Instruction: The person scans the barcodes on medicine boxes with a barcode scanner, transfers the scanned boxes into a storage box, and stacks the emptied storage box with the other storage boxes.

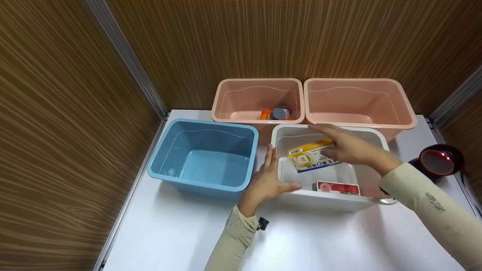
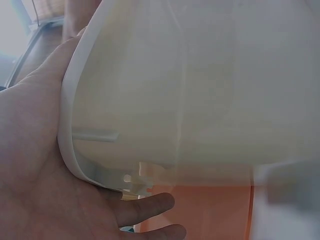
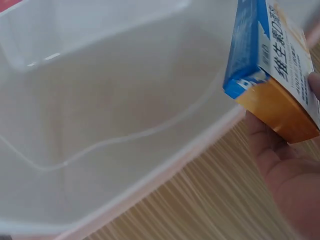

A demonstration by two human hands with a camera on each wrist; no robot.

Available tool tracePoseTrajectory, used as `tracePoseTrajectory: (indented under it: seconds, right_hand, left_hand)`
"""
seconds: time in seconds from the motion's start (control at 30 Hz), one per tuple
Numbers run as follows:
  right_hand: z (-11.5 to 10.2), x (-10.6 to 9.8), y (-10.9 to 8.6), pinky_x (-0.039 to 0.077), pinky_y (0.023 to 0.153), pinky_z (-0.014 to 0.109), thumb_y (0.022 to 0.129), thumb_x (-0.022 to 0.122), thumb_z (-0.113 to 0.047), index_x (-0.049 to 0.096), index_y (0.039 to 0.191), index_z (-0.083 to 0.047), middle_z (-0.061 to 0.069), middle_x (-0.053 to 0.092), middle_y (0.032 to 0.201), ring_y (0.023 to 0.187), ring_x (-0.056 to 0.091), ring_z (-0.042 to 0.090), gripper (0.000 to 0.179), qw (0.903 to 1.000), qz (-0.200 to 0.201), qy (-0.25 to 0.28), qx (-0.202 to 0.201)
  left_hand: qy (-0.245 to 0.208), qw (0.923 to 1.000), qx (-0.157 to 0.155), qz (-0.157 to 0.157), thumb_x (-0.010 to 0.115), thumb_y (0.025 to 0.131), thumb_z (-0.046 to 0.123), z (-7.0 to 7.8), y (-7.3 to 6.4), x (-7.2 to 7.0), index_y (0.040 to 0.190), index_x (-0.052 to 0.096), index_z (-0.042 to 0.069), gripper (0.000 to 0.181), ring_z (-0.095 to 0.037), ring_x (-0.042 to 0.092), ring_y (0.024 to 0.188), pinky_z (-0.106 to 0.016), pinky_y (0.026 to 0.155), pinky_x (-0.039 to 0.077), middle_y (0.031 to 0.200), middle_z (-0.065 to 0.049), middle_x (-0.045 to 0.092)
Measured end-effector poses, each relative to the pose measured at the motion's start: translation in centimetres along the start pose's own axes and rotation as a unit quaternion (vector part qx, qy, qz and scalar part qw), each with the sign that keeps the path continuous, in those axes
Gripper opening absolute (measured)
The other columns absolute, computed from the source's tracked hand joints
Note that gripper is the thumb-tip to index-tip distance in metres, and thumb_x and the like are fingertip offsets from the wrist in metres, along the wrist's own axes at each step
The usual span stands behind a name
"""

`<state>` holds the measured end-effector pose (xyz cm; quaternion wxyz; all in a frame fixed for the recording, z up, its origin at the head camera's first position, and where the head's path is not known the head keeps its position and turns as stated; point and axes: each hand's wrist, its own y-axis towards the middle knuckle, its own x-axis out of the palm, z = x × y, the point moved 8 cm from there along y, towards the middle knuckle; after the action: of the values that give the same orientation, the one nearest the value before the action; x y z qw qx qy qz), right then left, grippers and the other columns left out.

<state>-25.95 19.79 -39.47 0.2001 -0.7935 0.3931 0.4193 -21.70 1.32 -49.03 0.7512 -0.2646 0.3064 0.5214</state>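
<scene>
My right hand [image 1: 350,146] pinches a yellow, white and blue medicine carton [image 1: 314,157] above the white bin [image 1: 324,202]. In the right wrist view the carton [image 3: 277,95] is tilted, with fingers behind it and the thumb tip on its printed face. Against the white bin's left front corner rests my left hand [image 1: 266,180], its thumb over the front rim and its fingers stretched along the left side. The left wrist view has that palm [image 2: 45,165] touching the rim. A red and white carton [image 1: 339,188] lies inside the bin near its front wall.
A blue bin [image 1: 203,187] stands to the left. Behind are two pink bins; the left one [image 1: 260,83] holds orange items and a grey-capped bottle [image 1: 278,114], beside the right one [image 1: 354,83]. A black device [image 1: 438,160] with red lights sits at the right.
</scene>
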Motion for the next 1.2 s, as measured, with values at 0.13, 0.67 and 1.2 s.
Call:
tracePoseTrajectory:
  seconds: [0.13,0.67,1.2]
  right_hand:
    - [-0.8,-2.2,-1.8,0.045,0.083,0.056,0.086,0.070,-0.012,0.030,0.149,-0.029,0.010,0.036,0.144,0.107,0.049,0.031,0.076,0.9989,0.043,0.015,-0.008]
    - [1.9,-7.3,-9.5,0.048,0.068,0.015,0.087,0.070,-0.014,0.035,0.147,-0.027,0.013,0.047,0.137,0.091,0.054,0.013,0.070,0.9777,0.165,0.094,0.089]
    - [7.7,-9.4,-18.7,0.050,0.055,0.018,0.090,0.065,-0.013,0.059,0.129,-0.010,0.000,0.056,0.100,0.071,0.057,0.008,0.039,0.9154,0.318,0.157,0.190]
  left_hand:
    - [-0.004,1.0000,0.007,0.004,0.058,0.056,0.086,0.0,0.1,-0.1,0.153,-0.002,0.018,0.133,-0.029,0.029,0.135,-0.044,0.101,0.035,0.156,0.008,-0.016]
    - [-0.003,0.9999,0.012,0.001,0.059,0.057,0.085,-0.2,0.0,-0.4,0.153,-0.002,0.015,0.134,-0.030,0.026,0.136,-0.045,0.100,0.036,0.157,0.004,-0.014]
    - [-0.003,0.9999,0.012,-0.005,0.060,0.058,0.084,0.1,0.0,0.0,0.152,-0.005,0.017,0.133,-0.027,0.017,0.140,-0.042,0.104,0.031,0.156,0.008,-0.018]
